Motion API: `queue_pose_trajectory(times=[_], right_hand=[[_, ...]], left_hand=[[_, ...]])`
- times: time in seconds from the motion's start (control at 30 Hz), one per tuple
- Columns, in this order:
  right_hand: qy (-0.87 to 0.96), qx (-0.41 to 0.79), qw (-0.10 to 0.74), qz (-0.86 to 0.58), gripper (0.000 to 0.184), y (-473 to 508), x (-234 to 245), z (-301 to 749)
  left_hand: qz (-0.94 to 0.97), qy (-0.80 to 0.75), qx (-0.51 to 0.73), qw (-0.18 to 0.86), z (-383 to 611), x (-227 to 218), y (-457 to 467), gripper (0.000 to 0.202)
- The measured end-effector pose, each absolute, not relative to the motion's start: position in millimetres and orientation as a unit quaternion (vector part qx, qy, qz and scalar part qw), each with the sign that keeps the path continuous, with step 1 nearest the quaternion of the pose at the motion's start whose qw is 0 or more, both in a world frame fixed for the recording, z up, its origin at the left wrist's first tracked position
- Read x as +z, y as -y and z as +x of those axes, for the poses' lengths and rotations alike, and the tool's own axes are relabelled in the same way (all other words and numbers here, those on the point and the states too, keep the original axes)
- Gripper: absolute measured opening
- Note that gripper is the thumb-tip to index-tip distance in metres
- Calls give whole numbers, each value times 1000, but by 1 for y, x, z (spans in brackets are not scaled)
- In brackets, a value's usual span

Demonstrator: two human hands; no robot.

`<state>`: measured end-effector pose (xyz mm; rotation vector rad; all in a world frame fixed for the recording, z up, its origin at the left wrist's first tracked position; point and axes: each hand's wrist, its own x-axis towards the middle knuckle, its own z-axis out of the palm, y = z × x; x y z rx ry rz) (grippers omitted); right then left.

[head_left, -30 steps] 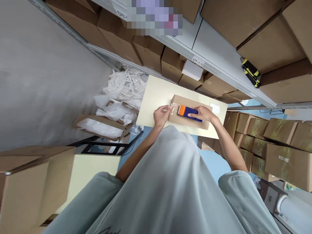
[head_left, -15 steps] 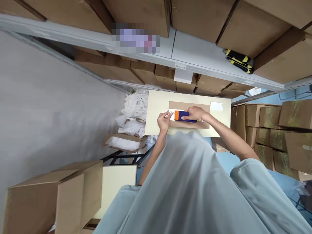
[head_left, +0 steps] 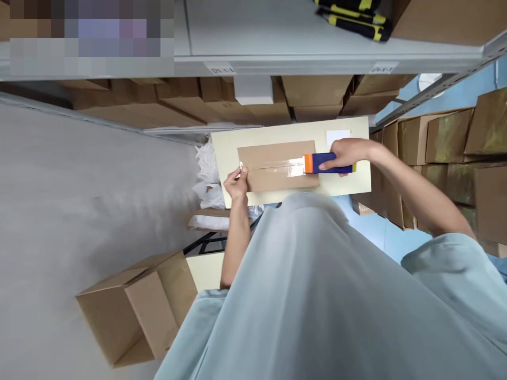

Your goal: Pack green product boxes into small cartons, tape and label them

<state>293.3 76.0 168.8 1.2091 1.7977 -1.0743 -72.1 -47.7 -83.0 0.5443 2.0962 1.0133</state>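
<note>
A flat cardboard box (head_left: 277,181) lies on the pale tabletop (head_left: 356,182), its long seam running left to right. Clear packing tape (head_left: 269,170) stretches along that seam. My right hand (head_left: 348,152) is wrapped round a dark blue tape dispenser (head_left: 328,163) with an orange front, which sits over the box's right end. At the opposite end, my left hand (head_left: 236,183) pinches the tape's end against the box edge, thumb and fingers together. A small white card-like piece (head_left: 338,137) lies behind the dispenser on the table.
Metal shelving (head_left: 277,66) crosses above the table, with cardboard boxes (head_left: 317,91) beneath it and black-yellow cutters (head_left: 356,20) on top. Boxes are stacked (head_left: 447,134) at right. An open carton (head_left: 138,311) stands lower left; white packing scraps (head_left: 208,166) are heaped beside the table.
The dispenser in my right hand has slid rightward along the box, leaving tape across the seam. My left hand stays at the left end. The view has shifted closer to the table.
</note>
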Motion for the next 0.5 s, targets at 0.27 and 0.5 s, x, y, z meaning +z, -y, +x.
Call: queue_pose_trajectory(times=[0.27, 0.5], right_hand=[[-646, -484, 349, 476, 77, -78, 148, 412], [-650, -456, 350, 496, 67, -83, 109, 402]], left_hand=[[184, -829, 372, 375, -66, -71, 43, 37], [178, -846, 338, 372, -56, -53, 37, 33]])
